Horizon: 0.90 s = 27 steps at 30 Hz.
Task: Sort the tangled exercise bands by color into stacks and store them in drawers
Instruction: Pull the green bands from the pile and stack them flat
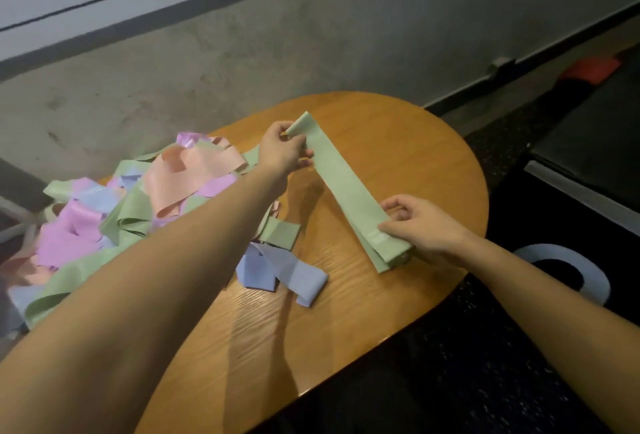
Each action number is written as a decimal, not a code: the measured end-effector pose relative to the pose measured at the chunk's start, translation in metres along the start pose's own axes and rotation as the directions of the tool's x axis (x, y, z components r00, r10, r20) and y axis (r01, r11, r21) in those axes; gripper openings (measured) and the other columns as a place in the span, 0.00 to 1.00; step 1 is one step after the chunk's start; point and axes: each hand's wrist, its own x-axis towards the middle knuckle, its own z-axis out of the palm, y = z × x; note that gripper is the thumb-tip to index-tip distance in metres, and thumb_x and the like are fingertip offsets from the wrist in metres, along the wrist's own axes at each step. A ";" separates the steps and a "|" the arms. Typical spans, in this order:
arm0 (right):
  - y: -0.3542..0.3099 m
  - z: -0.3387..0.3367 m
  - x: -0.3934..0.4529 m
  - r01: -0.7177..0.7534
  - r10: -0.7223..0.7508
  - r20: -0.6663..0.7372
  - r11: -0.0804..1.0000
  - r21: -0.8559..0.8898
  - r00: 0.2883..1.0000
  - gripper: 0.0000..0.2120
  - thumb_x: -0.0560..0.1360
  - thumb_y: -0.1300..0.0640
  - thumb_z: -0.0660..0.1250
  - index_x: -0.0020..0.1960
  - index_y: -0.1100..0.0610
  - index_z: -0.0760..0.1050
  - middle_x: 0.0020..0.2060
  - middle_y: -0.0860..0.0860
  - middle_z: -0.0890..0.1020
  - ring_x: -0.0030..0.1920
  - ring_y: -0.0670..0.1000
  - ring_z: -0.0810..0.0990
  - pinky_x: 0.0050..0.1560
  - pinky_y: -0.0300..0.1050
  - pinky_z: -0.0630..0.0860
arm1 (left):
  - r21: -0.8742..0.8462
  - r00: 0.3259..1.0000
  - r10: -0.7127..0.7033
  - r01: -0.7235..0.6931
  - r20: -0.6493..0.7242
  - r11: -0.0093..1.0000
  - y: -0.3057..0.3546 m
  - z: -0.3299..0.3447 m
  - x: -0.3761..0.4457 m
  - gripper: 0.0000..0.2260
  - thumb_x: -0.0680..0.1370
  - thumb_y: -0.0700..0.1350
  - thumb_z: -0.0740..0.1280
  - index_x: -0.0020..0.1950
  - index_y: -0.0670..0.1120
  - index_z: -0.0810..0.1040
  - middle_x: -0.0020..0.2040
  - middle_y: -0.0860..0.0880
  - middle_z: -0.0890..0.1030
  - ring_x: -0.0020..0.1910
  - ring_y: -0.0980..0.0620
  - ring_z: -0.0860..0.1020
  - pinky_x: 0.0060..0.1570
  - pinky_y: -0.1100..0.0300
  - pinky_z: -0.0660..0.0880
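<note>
A flat green band (pixel 343 184) stretches diagonally over the wooden table (pixel 415 142). My left hand (pixel 282 151) pinches its far end. My right hand (pixel 424 225) holds its near end, where a few green layers lie stacked. On the left side of the table sits a tangled pile of bands (pixel 114 212) in green, pink, purple and blue. A blue band (pixel 287 269) lies loose at the pile's near edge, beside a green piece (pixel 282 232).
A grey concrete wall runs behind the table. To the right stand a dark bench (pixel 595 146) with a red object (pixel 588 68) and a white stool (pixel 568 271) on the dark floor. No drawers are in view.
</note>
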 end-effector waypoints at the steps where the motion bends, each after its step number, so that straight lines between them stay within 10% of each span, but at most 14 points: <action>1: 0.000 0.000 0.002 0.001 -0.001 0.020 1.000 -0.003 1.000 0.14 0.77 0.60 0.71 0.62 0.55 0.75 0.46 0.53 0.84 0.44 0.51 0.85 0.46 0.49 0.81 | 0.034 1.000 -0.009 0.009 -0.004 0.999 -0.004 0.003 0.006 0.08 0.82 0.35 0.62 0.60 0.44 0.73 0.48 0.41 0.80 0.39 0.48 0.80 0.40 0.55 0.82; 5: 0.004 0.003 0.011 0.000 0.008 0.078 0.995 -0.103 0.997 0.20 0.77 0.61 0.71 0.67 0.53 0.71 0.42 0.50 0.80 0.36 0.46 0.81 0.31 0.37 0.77 | 0.178 1.000 -0.017 0.020 -0.017 0.984 -0.025 0.014 0.026 0.09 0.81 0.36 0.63 0.59 0.47 0.72 0.48 0.42 0.79 0.38 0.50 0.80 0.41 0.56 0.82; 9: 0.018 0.003 0.019 0.104 -0.086 0.063 0.908 -0.407 0.994 0.28 0.76 0.50 0.71 0.73 0.42 0.66 0.43 0.48 0.79 0.43 0.48 0.79 0.46 0.47 0.79 | 0.328 0.999 -0.033 0.034 -0.009 0.944 -0.039 0.023 0.037 0.12 0.82 0.40 0.65 0.65 0.48 0.72 0.48 0.45 0.78 0.48 0.45 0.82 0.53 0.48 0.82; 14: 0.031 -0.007 0.018 0.298 -0.259 0.152 0.763 -0.573 0.954 0.11 0.78 0.44 0.66 0.60 0.41 0.76 0.40 0.44 0.74 0.40 0.42 0.73 0.40 0.39 0.66 | 0.431 0.999 -0.027 0.011 0.031 0.902 -0.048 0.031 0.042 0.15 0.82 0.41 0.66 0.68 0.48 0.72 0.52 0.47 0.79 0.50 0.46 0.82 0.50 0.50 0.83; 27: 0.067 -0.021 0.011 0.537 -0.461 0.284 0.644 -0.545 0.841 0.20 0.71 0.31 0.64 0.56 0.40 0.81 0.52 0.38 0.73 0.54 0.41 0.74 0.55 0.39 0.68 | 0.633 0.991 0.070 -0.128 0.117 0.764 -0.051 0.031 0.056 0.19 0.82 0.40 0.65 0.73 0.51 0.73 0.65 0.47 0.75 0.56 0.47 0.81 0.59 0.51 0.80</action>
